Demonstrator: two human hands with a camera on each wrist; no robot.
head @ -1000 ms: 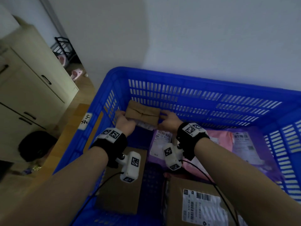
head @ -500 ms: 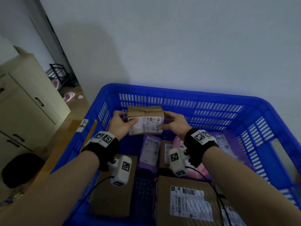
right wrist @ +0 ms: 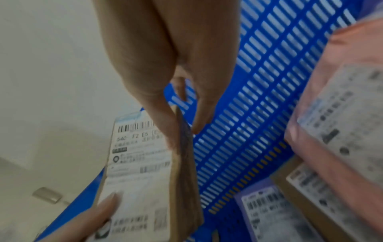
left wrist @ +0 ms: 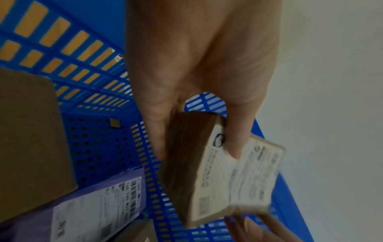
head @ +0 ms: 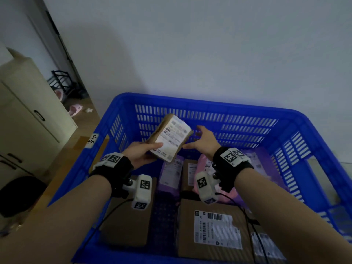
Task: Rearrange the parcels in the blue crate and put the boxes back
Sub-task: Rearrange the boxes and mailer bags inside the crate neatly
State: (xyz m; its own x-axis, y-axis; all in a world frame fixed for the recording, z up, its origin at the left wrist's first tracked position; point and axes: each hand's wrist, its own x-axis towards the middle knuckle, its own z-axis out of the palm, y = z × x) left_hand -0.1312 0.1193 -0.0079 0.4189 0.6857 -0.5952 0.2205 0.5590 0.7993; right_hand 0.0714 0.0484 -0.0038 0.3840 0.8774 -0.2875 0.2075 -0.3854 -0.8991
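A small brown box with a white shipping label hangs tilted above the back left of the blue crate. My left hand grips its lower end, thumb on the label and fingers underneath, as the left wrist view shows on the box. My right hand is beside the box's right edge with fingers spread; in the right wrist view its thumb touches the edge of the box. On the crate floor lie a purple bag, a pink bag and brown boxes.
A pale wall rises right behind the crate. A cream cabinet stands to the left, with a dark round object on the wooden floor below it. A handwritten paper tag sticks to the crate's left rim.
The small box has been lifted and turned from flat to tilted, label up. Both hands gripped it before; now the left hand holds it and the right hand's fingers have spread.
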